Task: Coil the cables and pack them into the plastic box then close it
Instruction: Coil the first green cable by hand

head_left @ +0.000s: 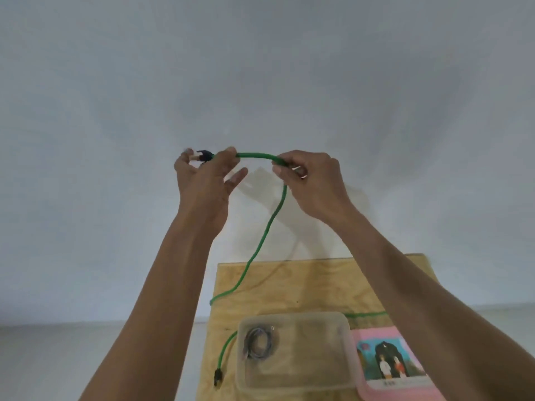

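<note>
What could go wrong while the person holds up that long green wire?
The green cable hangs in a long loose run from the raised left hand and right hand down to the wooden table, so it may tangle or twist while being coiled. Its far plug dangles over the table edge, beside the plastic box; pulling could snag it on the edge or nudge the box, which already holds a grey cable.

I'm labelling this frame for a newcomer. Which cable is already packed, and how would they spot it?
Find the wooden board at the bottom, then the clear plastic box on it. The grey cable lies coiled in the box's left end, unlike the green cable, uncoiled and outside.
</note>
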Motion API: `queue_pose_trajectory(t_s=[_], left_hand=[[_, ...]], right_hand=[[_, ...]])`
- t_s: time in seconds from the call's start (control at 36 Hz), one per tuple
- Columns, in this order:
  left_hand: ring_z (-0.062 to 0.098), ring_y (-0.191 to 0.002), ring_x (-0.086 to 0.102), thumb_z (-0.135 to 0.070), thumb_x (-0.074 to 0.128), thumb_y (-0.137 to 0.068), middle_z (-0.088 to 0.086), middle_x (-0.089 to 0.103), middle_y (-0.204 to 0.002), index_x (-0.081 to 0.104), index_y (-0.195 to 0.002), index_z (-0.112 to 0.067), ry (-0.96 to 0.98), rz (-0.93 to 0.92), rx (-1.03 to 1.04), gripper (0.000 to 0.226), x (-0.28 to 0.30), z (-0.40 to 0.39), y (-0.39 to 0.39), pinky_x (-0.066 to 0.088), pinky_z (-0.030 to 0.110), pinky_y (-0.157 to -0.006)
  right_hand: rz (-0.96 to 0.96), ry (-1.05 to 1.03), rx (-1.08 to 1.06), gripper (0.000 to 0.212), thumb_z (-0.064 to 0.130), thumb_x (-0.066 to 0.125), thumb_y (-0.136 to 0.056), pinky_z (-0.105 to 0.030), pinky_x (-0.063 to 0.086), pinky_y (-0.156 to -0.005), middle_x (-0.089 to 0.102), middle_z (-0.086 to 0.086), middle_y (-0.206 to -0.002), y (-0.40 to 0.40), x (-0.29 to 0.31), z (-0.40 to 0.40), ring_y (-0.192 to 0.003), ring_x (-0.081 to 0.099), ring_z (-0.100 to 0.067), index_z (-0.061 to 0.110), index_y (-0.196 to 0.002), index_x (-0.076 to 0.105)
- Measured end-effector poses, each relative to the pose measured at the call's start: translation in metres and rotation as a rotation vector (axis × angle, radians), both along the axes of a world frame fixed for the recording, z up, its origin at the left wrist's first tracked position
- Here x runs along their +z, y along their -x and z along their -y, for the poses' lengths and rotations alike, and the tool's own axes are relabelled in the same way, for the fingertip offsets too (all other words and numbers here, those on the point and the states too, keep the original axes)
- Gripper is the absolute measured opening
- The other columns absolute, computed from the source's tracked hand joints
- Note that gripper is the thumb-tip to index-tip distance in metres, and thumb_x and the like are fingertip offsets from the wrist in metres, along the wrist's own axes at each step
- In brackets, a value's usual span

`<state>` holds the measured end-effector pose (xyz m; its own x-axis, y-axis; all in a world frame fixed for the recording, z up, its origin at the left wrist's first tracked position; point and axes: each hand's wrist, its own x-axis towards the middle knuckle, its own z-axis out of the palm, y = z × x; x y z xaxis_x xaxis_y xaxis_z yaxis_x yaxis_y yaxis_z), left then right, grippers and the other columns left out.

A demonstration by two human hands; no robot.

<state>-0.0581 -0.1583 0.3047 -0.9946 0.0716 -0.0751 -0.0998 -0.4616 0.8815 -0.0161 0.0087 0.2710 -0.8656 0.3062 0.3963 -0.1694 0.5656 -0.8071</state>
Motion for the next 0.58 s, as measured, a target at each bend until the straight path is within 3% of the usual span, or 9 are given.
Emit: queue_pose_trajectory(t_s=[0.06,0.08,0.14,0.22,0.31,0.36,0.44,0.53,0.58], left_hand=[[0.018,-0.121,0.058,-0.016,0.073,-0.089,0.010,0.049,-0.136,0.018,-0.152,-0.028,0.239,-0.093,0.050,0.085,0.004,0.007,-0.002,0.050,0.041,-0.102],[0.015,-0.127,0.052,-0.026,0.072,-0.091,0.005,0.046,-0.139,0.023,-0.152,-0.033,0.403,-0.182,0.076,0.078,0.005,0.010,-0.003,0.044,0.038,-0.106],[0.010,-0.129,0.043,-0.040,0.064,-0.095,-0.002,0.050,-0.135,0.047,-0.142,-0.034,0.711,-0.413,0.116,0.050,0.009,0.012,-0.005,0.037,0.033,-0.106],[0.016,-0.143,0.026,-0.042,0.058,-0.098,0.003,0.048,-0.142,0.071,-0.110,-0.035,0.896,-0.571,0.119,0.019,0.014,0.009,-0.007,0.032,0.031,-0.113],[0.015,-0.150,0.006,-0.048,0.059,-0.096,0.001,0.019,-0.163,0.076,-0.101,-0.032,0.945,-0.603,0.042,0.024,0.025,-0.004,-0.012,0.023,0.010,-0.102],[0.017,-0.145,0.023,-0.045,0.059,-0.096,0.000,0.034,-0.156,0.077,-0.100,-0.027,0.935,-0.668,0.006,0.026,0.035,-0.019,-0.015,0.028,0.007,-0.096],[0.011,-0.113,0.063,-0.034,0.059,-0.099,-0.006,0.070,-0.113,0.074,-0.106,-0.021,0.773,-0.734,-0.069,0.021,0.049,-0.044,-0.017,0.048,0.023,-0.089],[0.002,-0.082,0.069,-0.019,0.057,-0.101,-0.001,0.075,-0.087,0.068,-0.119,-0.018,0.641,-0.782,-0.182,0.021,0.059,-0.067,-0.020,0.051,0.019,-0.074],[0.005,-0.081,0.070,-0.013,0.055,-0.102,0.002,0.075,-0.085,0.068,-0.120,-0.016,0.578,-0.805,-0.242,0.022,0.061,-0.080,-0.021,0.051,0.017,-0.074]], right_hand=[[-0.004,-0.111,0.018,0.014,0.018,0.071,-0.094,-0.005,0.045,-0.062,0.072,0.006,-0.083,-0.001,0.016,-0.001,-0.064,0.063,-0.011,0.017,-0.105,0.078],[-0.008,-0.175,0.022,0.017,0.018,0.069,-0.095,-0.002,0.043,-0.065,0.070,0.007,-0.087,-0.001,0.024,-0.003,-0.065,0.060,-0.009,0.016,-0.110,0.078],[-0.023,-0.291,0.012,0.022,0.017,0.067,-0.097,0.002,0.035,-0.069,0.066,0.008,-0.091,-0.002,0.042,-0.010,-0.075,0.057,-0.009,0.013,-0.117,0.075],[-0.044,-0.409,-0.014,0.025,0.017,0.062,-0.100,-0.003,0.033,-0.072,0.067,0.001,-0.095,-0.003,0.073,-0.027,-0.082,0.055,-0.011,0.015,-0.122,0.073],[-0.108,-0.499,-0.042,0.025,0.016,0.062,-0.100,-0.025,0.046,-0.081,0.070,-0.008,-0.099,-0.004,0.106,-0.043,-0.087,0.061,-0.020,0.016,-0.122,0.073],[-0.171,-0.550,-0.064,0.025,0.013,0.063,-0.099,-0.039,0.052,-0.087,0.072,-0.011,-0.102,-0.005,0.126,-0.052,-0.092,0.066,-0.028,0.013,-0.121,0.073],[-0.272,-0.625,-0.086,0.024,0.007,0.064,-0.097,-0.046,0.054,-0.090,0.075,-0.015,-0.107,-0.006,0.153,-0.066,-0.095,0.069,-0.033,0.008,-0.119,0.074],[-0.306,-0.708,-0.124,0.025,0.007,0.064,-0.096,-0.046,0.053,-0.093,0.075,-0.015,-0.113,-0.004,0.172,-0.080,-0.100,0.069,-0.034,0.008,-0.119,0.074],[-0.304,-0.741,-0.147,0.026,0.008,0.062,-0.097,-0.043,0.051,-0.095,0.074,-0.013,-0.118,-0.002,0.178,-0.089,-0.105,0.067,-0.034,0.009,-0.121,0.073]])
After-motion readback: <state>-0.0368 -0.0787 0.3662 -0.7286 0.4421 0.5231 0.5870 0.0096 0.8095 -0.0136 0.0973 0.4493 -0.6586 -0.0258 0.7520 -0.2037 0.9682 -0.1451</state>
